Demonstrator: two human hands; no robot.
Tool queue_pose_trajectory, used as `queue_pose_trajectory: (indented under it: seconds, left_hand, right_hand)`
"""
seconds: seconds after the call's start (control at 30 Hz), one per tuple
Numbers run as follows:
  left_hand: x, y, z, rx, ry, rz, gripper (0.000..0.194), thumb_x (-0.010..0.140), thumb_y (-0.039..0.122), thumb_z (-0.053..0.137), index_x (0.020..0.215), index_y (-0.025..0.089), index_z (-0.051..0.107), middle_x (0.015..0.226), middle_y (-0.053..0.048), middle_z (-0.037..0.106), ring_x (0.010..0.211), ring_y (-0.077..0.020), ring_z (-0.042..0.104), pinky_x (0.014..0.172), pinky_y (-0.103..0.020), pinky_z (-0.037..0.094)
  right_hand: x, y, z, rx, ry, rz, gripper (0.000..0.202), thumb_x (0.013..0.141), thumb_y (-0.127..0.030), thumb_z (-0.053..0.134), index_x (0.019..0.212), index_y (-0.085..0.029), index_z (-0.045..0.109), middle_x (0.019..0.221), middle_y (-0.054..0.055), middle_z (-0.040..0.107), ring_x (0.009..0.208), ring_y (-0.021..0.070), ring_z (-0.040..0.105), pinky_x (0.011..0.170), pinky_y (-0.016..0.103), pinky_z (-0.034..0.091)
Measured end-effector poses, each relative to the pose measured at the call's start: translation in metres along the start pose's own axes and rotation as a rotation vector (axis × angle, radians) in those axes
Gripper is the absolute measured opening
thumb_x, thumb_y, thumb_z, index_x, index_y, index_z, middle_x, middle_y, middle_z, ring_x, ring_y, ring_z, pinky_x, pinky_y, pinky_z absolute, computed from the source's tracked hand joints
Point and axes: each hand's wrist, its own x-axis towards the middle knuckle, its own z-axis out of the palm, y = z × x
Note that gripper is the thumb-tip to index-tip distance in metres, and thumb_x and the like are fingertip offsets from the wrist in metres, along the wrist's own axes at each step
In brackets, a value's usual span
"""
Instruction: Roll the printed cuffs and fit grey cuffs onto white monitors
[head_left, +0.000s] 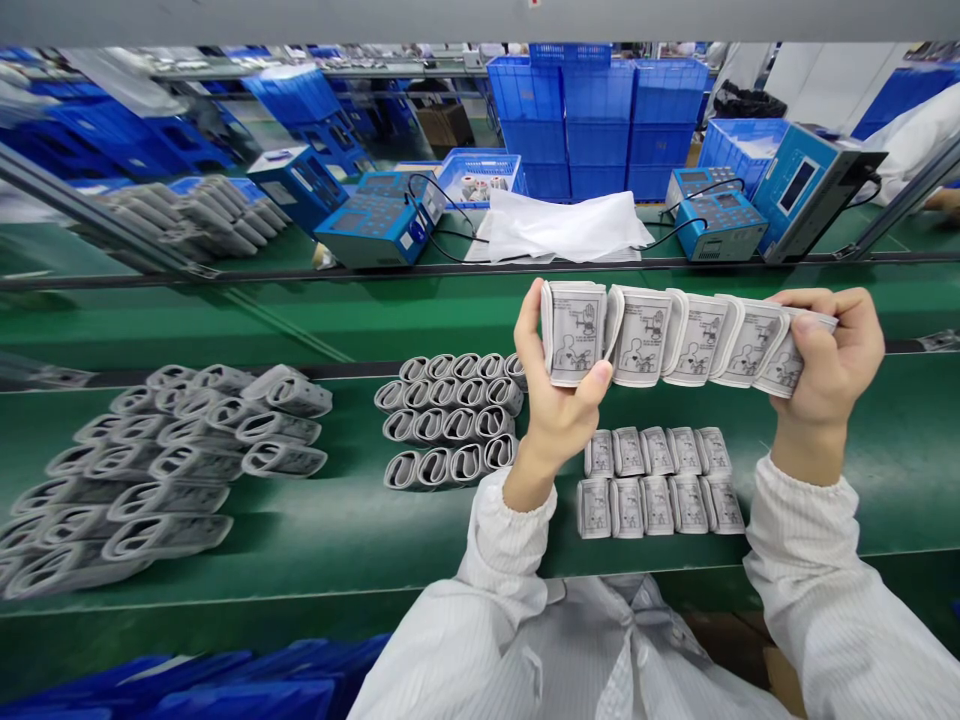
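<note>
Between my two hands a row of several rolled grey blood pressure cuffs (640,338) is held up above the green bench, their printed diagrams facing me. My left hand (559,400) grips the left end, thumb in front and fingers behind. At the other end my right hand (829,360) is closed around the last cuff, thumb on its face. Below them, two neat rows of folded cuffs (658,505) lie on the bench with their prints upward. Left of my left forearm, several rows of rolled cuffs (450,425) stand with their open loops toward me.
A larger pile of looser rolled cuffs (165,460) covers the bench's left part. Behind a dark rail are blue electronic devices (386,215) with cables, white sheets (566,225) and stacked blue crates (600,120). A co-worker's white sleeve (919,145) shows at the far right.
</note>
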Motion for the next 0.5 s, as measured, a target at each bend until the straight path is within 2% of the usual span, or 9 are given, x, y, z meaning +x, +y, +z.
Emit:
queue_pose_trajectory:
  seconds: [0.2,0.5]
  left_hand:
    - [-0.0001,-0.0046,0.0035,-0.027,0.012,-0.015,0.090,0.100,0.073,0.071,0.173,0.038,0.031,0.176,-0.011,0.040,0.164,-0.0383,0.048,0.138,-0.055,0.042]
    - [-0.0013,-0.0070,0.0047,-0.062,0.015,-0.030,0.089,0.100,0.071,0.072,0.173,0.039,0.030,0.172,-0.010,0.043,0.156,-0.0354,0.055,0.133,-0.052,0.049]
  right_hand:
    - [0.0005,0.0004,0.0006,0.012,-0.004,-0.013,0.036,0.088,-0.045,0.089,0.082,-0.028,0.058,0.090,0.002,0.080,0.072,0.0218,0.070,0.066,0.040,0.055]
    - [-0.0012,0.0006,0.0014,0.028,-0.023,-0.021,0.033,0.092,-0.042,0.087,0.086,-0.028,0.057,0.092,0.000,0.079,0.076,0.0218,0.070,0.070,0.039,0.056]
